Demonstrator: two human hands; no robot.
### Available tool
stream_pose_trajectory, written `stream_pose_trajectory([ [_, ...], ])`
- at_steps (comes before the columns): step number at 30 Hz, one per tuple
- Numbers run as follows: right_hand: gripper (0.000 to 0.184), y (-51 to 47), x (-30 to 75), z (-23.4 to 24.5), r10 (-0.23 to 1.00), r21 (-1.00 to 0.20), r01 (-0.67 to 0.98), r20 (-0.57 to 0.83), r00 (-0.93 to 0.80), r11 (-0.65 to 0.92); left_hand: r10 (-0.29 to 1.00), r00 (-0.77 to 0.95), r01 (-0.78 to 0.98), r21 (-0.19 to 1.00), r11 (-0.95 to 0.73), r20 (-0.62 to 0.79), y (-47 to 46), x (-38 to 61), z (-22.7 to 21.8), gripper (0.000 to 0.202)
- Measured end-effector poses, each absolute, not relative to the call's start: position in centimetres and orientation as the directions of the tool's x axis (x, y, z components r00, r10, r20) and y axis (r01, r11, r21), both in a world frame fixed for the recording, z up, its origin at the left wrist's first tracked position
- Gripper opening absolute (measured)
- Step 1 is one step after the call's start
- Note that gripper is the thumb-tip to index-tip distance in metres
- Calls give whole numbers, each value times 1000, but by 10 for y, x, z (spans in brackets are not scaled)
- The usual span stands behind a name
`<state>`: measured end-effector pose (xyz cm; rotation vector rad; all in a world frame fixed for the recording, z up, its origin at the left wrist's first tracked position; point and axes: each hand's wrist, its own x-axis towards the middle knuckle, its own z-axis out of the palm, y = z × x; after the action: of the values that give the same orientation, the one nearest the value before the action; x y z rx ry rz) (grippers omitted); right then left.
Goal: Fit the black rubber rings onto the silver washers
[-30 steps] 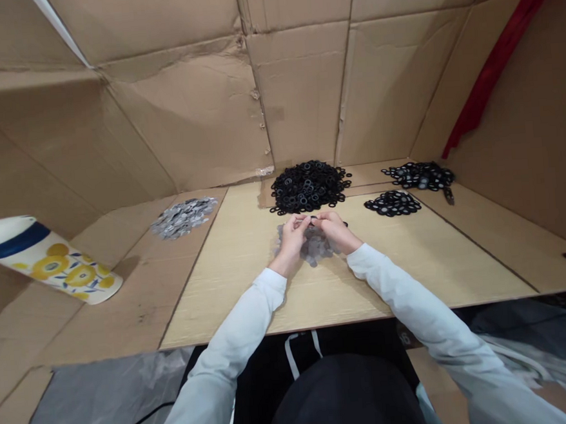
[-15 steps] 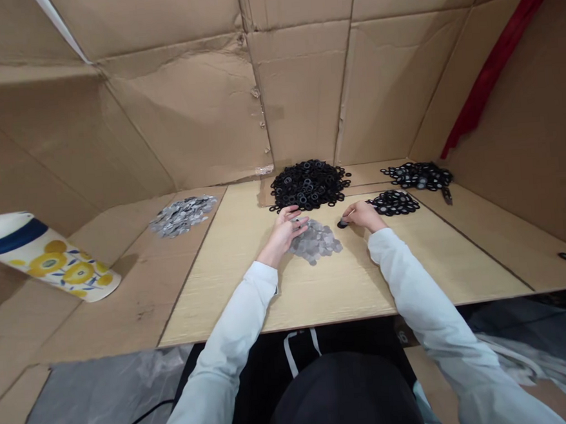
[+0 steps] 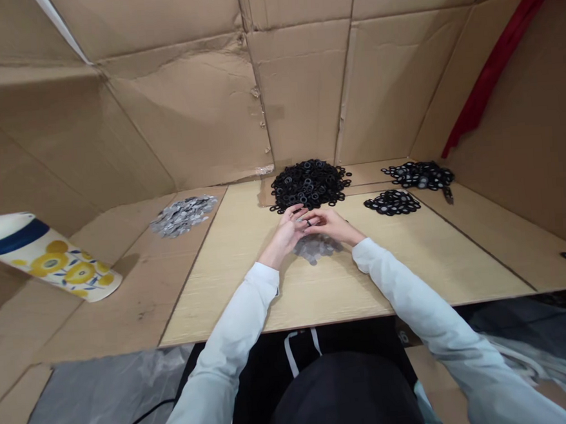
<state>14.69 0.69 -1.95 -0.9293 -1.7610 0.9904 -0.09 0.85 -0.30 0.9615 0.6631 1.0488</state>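
As R hand (image 3: 331,224) pinched blk ring (image 3: 308,223) at loosely open L hand (image 3: 288,231), grey discs (image 3: 315,251) lay under both on counter (image 3: 221,294), blk-ring pile (image 3: 310,183) just behind.

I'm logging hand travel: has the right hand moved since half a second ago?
Yes: the right hand has moved left, away from the nearer small pile of black rings, toward the left hand.

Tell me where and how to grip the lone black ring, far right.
Probably pinch the lone black ring across its outer rim, right hand reaching from above and the left: it lies flat on the cardboard base, with a cardboard wall rising beyond it.
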Motion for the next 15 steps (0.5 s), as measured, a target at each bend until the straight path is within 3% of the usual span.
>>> stream_pose_trajectory([
  [6, 35, 10, 147, -26, 919, -885, 251, 365, -148, 392, 944, 327, -420, 890, 175, -31, 10, -3, 0, 35],
  [9, 31, 10, 148, -26, 892, -800, 415, 447, -70, 433, 980, 190, -345, 931, 116, -52, 13, -6, -2, 27],
  [15, 30, 9, 145, -26, 817, -597, 610, 556, -154, 521, 965, 244, -223, 963, 154, -98, 14, -6, -8, 18],
])
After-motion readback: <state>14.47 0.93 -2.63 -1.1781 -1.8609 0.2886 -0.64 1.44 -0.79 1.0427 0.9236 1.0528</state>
